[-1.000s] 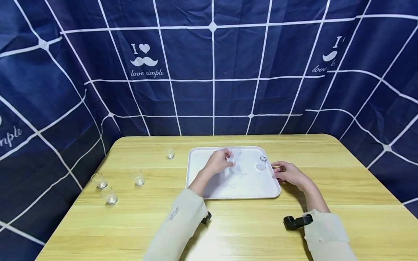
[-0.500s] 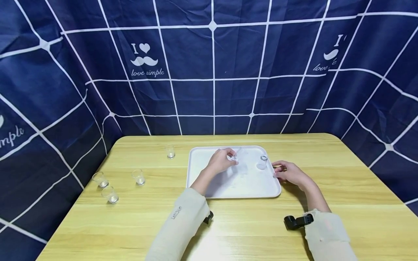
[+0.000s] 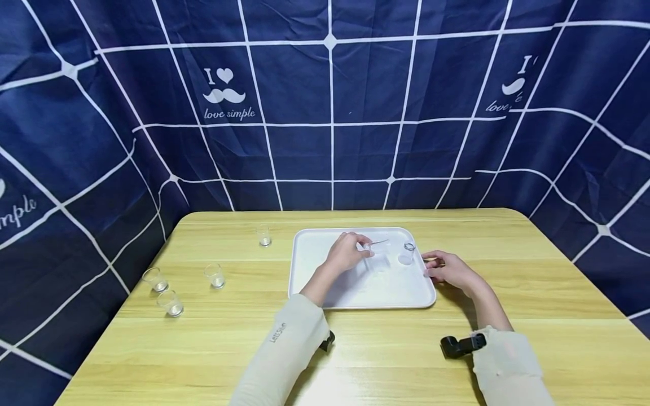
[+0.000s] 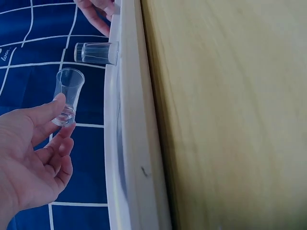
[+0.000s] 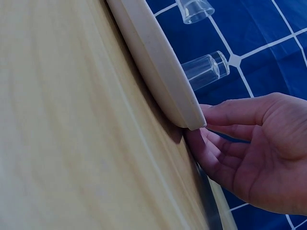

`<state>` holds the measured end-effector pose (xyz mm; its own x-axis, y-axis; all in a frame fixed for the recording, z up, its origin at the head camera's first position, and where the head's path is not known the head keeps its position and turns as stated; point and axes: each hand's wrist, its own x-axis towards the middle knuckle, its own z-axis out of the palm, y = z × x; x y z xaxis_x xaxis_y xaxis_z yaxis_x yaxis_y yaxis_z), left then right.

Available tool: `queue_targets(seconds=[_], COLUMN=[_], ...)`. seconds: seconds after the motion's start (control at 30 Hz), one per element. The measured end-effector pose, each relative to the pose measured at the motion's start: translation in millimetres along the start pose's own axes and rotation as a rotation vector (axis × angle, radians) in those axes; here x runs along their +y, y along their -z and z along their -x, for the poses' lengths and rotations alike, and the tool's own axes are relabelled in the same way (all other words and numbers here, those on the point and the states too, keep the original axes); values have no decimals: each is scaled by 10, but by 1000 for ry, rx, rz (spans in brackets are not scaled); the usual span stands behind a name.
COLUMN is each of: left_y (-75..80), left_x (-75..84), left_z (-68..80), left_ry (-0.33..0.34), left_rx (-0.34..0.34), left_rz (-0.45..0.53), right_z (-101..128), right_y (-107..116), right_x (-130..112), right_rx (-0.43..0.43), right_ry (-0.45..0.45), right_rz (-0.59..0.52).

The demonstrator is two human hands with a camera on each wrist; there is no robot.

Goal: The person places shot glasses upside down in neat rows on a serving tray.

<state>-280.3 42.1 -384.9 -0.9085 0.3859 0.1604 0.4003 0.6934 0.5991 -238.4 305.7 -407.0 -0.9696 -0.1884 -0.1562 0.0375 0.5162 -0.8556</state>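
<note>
In the middle of the head view, above the white tray (image 3: 376,296), pinches a clear glass (image 4: 71,88) near its base with the left hand (image 3: 346,252), long axis tilted sideways, mouth toward the upside-down glass (image 4: 96,53). Farther right, grips the tray's edge with the right hand (image 3: 449,270).

Wood-grain table (image 3: 386,361) with white tray (image 3: 386,294), four glasses (image 3: 215,276)

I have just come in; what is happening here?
A person's left hand holds a clear shot glass tipped sideways above a white tray, while the right hand grips that tray's right edge. Another shot glass stands upside down on the tray near that edge. Four more glasses stand upright on the wooden table, left of the tray.
</note>
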Motion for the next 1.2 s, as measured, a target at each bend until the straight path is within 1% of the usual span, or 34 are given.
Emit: queue_targets(seconds=[0.1,0.3,0.4,0.5,0.63,0.83,1.07,1.2], left_y=[-6,-20,-24,-27,-25,-56,-115,-156], left_x=[13,26,40,80,165,286,356,375], left_z=[11,25,6,-26,-73,-141,-206,-234], left_ry=[13,27,10,-9,-27,-50,-30,-31], left_rx=[14,75,100,112,105,84,80,77], left_rz=[13,62,55,56,65,18,-18,-38], right_z=[-2,8,14,9,-5,-2,2,6], right_y=[2,-5,-8,-4,0,2,-7,-4], right_x=[4,-1,-10,-8,9,27,-13,-22], right_rx=[1,4,6,8,17,17,35,36], right_ry=[1,1,-3,-6,-10,-10,-27,-26], right_rz=[-1,3,-1,9,28,29,28,30])
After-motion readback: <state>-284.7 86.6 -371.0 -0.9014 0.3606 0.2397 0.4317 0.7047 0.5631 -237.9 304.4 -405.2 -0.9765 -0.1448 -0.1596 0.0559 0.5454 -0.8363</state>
